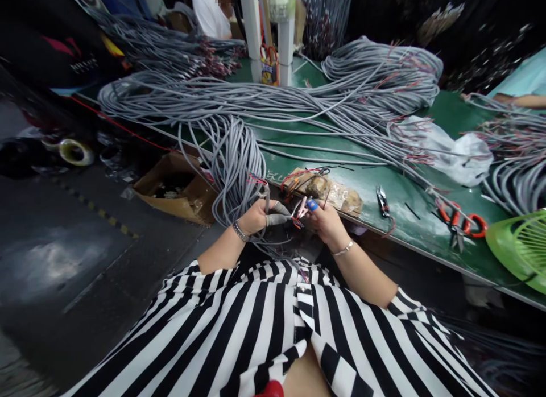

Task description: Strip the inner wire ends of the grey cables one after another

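I see the left hand (252, 218) curled round grey sheathed cable (267, 199), the right hand (327, 222) pinching thin coloured wires (302, 208) (fine handling, calling for steadiness, I judge), beside the near edge of the green worktop (398, 195).

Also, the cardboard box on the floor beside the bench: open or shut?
Open. The top of the cardboard box is uncovered, and small pale pieces show inside.
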A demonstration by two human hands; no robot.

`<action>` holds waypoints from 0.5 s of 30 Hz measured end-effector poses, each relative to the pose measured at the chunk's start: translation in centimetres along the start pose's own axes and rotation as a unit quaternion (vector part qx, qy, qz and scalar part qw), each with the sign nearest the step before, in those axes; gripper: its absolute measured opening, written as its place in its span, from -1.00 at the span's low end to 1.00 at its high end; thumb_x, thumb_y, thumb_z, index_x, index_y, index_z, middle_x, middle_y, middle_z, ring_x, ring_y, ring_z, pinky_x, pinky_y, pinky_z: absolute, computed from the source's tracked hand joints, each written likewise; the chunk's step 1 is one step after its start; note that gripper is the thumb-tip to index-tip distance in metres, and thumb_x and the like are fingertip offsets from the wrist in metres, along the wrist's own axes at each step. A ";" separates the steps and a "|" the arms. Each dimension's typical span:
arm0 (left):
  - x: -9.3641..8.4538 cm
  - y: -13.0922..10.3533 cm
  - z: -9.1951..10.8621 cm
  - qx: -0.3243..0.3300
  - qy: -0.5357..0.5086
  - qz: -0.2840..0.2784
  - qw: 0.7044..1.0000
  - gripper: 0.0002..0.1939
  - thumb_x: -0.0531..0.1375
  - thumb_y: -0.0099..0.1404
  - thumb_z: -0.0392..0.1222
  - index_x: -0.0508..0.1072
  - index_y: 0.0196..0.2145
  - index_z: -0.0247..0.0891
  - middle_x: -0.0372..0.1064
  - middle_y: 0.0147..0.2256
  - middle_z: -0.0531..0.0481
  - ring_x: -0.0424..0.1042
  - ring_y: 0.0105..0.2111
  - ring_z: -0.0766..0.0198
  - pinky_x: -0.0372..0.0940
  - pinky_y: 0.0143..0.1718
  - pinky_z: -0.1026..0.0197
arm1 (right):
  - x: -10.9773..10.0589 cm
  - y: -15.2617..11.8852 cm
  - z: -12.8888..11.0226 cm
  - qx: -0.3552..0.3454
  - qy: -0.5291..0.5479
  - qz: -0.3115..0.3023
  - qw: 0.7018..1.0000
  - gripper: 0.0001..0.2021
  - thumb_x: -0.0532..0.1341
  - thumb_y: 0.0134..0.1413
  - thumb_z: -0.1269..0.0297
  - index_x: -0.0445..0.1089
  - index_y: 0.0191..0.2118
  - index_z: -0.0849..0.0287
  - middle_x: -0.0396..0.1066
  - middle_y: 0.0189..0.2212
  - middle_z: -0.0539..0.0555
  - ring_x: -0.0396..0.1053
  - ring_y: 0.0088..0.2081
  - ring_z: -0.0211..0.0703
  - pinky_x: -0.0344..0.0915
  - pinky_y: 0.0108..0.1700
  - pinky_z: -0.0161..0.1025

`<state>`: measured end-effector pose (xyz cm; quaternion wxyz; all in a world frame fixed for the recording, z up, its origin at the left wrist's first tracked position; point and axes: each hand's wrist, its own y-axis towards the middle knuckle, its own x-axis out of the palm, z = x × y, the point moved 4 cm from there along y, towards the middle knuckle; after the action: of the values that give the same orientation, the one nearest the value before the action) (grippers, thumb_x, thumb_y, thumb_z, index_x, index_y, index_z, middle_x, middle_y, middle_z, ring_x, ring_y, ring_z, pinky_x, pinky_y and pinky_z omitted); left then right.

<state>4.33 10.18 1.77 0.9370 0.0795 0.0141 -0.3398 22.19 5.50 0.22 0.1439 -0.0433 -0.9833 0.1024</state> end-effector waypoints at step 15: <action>1.4 1.0 -1.6 -0.040 -0.036 -0.039 0.998 -0.63 0.43 -0.04 -0.02 0.55 -0.43 -0.43 0.48 -0.52 -0.06 0.44 -0.47 0.29 0.34 -0.36 0.29 | 1.2 0.7 1.8 0.018 0.162 0.011 0.987 -0.47 0.35 -0.22 -0.22 0.24 -0.51 0.19 0.03 -0.72 -0.19 -0.29 -0.68 -0.49 -0.32 -0.67 -0.40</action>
<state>6.10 10.30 0.21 0.9255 0.0295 -0.0030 -0.3776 20.59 5.96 -1.32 0.3011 -0.0680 -0.9444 0.1133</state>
